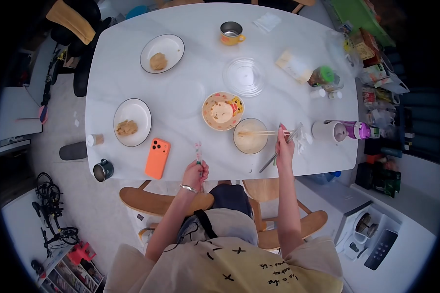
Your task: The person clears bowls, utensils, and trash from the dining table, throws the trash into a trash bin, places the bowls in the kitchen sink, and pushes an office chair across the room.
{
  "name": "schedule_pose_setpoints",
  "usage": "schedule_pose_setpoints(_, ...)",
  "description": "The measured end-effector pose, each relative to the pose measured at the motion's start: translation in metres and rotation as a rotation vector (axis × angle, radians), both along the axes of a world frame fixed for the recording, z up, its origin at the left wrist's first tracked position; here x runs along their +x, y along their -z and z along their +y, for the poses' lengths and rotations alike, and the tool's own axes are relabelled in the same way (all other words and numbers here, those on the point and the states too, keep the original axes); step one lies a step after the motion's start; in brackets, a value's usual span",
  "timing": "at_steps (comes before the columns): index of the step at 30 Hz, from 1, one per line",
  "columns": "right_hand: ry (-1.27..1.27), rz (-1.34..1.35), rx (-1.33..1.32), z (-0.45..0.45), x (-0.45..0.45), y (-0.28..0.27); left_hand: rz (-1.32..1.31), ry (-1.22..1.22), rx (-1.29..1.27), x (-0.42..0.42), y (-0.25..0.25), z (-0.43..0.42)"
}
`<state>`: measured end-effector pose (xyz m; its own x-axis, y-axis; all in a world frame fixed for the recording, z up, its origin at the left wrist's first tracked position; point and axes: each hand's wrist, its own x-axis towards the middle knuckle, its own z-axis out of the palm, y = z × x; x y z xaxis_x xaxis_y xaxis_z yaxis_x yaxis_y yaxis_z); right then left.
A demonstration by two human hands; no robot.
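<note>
Two hands are working along the near edge of a white marbled table (278,105). The left hand (196,175) is curling closed around a slender utensil with a pink-and-white patterned end (198,152); its other end is hiding in the fist. The right hand (284,149) is pinching a pair of pale chopsticks (266,132), whose far ends are reaching over the rim into a pale bowl (251,152) with creamy contents. Dark thin sticks (267,164) are lying slantwise at the same hand; whether the fingers are gripping these too cannot be told.

A cartoon-printed bowl (208,108) holding leftover food is standing just beside the pale bowl. Crumpled tissue (303,140) is lying to the right of the hand.

Hazards, in the inspector's judgement: a sideways pull on the chopsticks could be tipping the pale bowl, should they be catching its rim. Wet tips could be dripping on the tabletop. Gathering several sticks in one grasp could be letting one roll loose. An orange phone (158,158) is resting by the near edge, and a dark mug (103,170) is standing at the corner; a stray left elbow or sleeve could be knocking either off.
</note>
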<state>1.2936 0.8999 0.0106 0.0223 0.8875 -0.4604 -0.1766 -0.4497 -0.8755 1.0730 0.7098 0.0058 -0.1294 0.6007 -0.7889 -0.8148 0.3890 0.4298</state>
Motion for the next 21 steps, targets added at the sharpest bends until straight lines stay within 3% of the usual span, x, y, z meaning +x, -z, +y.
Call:
schedule_pose_setpoints(3,-0.005,-0.041,0.016,0.01,-0.007,0.009,-0.183,-0.015,-0.058,0.003,-0.001,0.02)
schedule_pose_setpoints(7,0.018,-0.172,0.089,0.019,-0.008,-0.001,0.222,0.156,-0.092,0.014,-0.019,0.043)
schedule_pose_setpoints(10,0.014,-0.219,0.174,0.024,0.004,-0.024,0.366,0.22,-0.057,0.017,-0.016,0.044)
schedule_pose_setpoints(16,-0.064,-0.259,0.194,0.023,0.016,-0.068,0.32,0.177,-0.098,0.022,-0.035,0.044)
schedule_pose_setpoints(17,-0.088,-0.253,0.223,0.019,0.013,-0.071,0.441,0.187,-0.045,0.025,-0.032,0.042)
schedule_pose_setpoints(19,-0.242,-0.417,0.363,0.005,0.008,-0.073,0.683,0.206,0.063,0.031,-0.024,0.033)
schedule_pose_setpoints(20,-0.319,-0.498,0.434,-0.003,0.003,-0.074,0.568,0.197,0.041,0.033,-0.046,0.036)
schedule_pose_setpoints(21,-0.318,-0.53,0.677,-0.012,-0.006,-0.077,0.454,0.188,0.018,0.036,-0.072,0.036)
